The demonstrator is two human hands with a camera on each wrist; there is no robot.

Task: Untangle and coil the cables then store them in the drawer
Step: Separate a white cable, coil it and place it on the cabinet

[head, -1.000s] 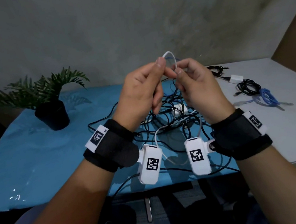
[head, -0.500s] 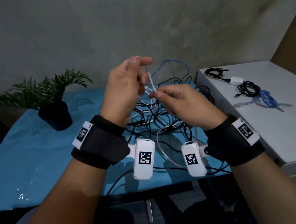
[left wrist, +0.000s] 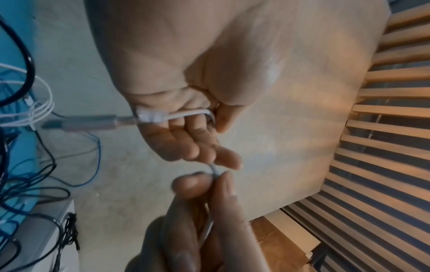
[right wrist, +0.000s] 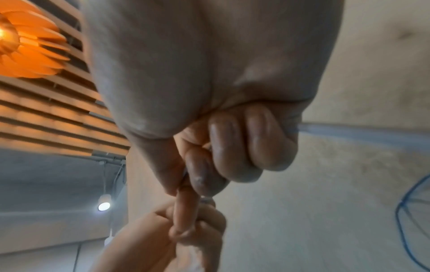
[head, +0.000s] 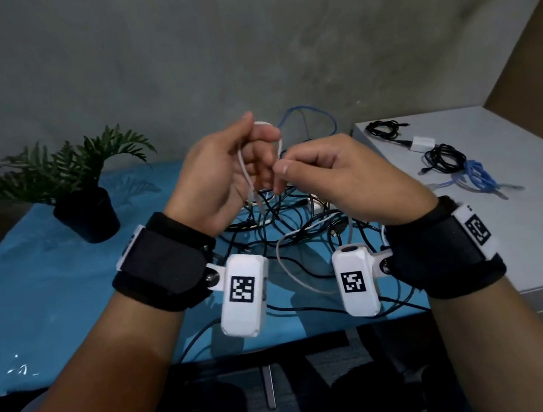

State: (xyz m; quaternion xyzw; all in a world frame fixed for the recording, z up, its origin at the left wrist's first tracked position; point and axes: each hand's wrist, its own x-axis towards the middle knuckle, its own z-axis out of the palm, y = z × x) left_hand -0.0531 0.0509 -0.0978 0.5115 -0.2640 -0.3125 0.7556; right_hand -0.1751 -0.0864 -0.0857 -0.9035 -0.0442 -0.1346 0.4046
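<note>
Both hands are raised over a tangle of black, white and blue cables lying on the blue table. My left hand holds a thin white cable looped over its fingers; in the left wrist view the white cable and its connector end lie across the curled fingers. My right hand pinches the same cable between thumb and forefinger just right of the left hand, and the other right fingers are curled. The white cable trails down into the tangle.
A white cabinet top at the right carries coiled black cables, a blue coil and a white charger. A potted plant stands at the table's back left. A grey wall rises behind.
The left hand has turned and a loop of white cable now hangs around its fingers. The right hand has come up and closer to the left, pinching the cable beside it.
</note>
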